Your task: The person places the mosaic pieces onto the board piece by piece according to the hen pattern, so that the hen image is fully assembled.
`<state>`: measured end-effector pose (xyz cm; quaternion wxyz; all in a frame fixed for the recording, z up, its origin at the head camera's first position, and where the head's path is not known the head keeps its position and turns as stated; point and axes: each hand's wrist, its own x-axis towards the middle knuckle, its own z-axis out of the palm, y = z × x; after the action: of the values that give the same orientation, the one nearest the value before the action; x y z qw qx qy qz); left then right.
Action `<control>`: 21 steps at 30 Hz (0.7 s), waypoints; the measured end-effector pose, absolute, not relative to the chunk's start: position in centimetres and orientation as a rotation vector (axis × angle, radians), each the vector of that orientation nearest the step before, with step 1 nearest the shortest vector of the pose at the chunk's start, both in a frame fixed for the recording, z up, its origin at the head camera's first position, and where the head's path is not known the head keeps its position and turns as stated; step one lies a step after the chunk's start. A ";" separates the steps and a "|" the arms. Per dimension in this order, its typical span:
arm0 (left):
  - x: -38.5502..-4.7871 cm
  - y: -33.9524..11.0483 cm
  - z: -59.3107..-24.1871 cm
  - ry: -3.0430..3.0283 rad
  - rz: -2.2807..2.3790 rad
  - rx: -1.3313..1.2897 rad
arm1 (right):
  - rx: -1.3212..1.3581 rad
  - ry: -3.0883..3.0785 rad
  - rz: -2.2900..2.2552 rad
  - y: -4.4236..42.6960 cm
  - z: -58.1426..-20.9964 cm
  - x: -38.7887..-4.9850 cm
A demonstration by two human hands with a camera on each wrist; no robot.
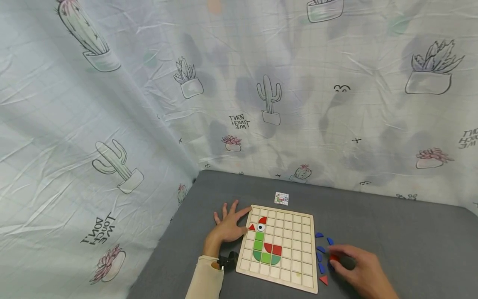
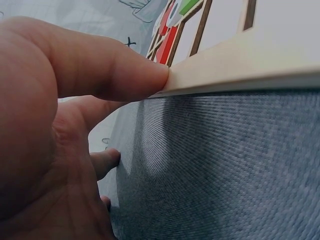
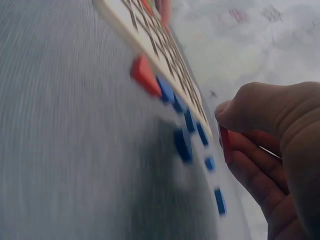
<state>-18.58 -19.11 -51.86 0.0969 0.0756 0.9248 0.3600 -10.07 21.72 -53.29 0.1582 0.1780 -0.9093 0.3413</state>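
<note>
My left hand (image 1: 228, 227) lies at the left edge of a wooden grid board (image 1: 296, 245), fingers spread, with thumb and index fingertip touching the rim. On the board, red, green and white-eyed pieces form a bird-like figure, including a green square (image 1: 258, 245) and a red triangle (image 1: 252, 227). To the right of the board, my right hand (image 1: 364, 268) pinches a flat red piece (image 3: 226, 146) between thumb and fingers, above the table; its full outline is hidden. Beside that hand lie several blue rounded pieces (image 1: 320, 249) and a loose red triangle (image 1: 323, 280).
A small printed card (image 1: 281, 198) with a coloured grid picture lies behind the board. The grey table (image 1: 403, 232) meets a cactus-print curtain (image 1: 317, 124) at the back and left. A dark band (image 1: 228, 260) is on the left wrist.
</note>
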 end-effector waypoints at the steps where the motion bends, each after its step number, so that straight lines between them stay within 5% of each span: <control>1: -18.6 -19.1 -51.9 2.739 1.066 0.224 | 0.540 -2.596 1.002 21.3 -53.2 -10.2; 21: -18.6 -19.1 -52.1 2.746 1.063 0.222 | 0.946 -2.605 1.242 13.8 -53.5 -12.6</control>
<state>-18.64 -19.12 -52.06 0.0940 0.0748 0.9259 0.3583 -12.60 13.79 -53.54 0.0523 0.3110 -0.8567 0.4083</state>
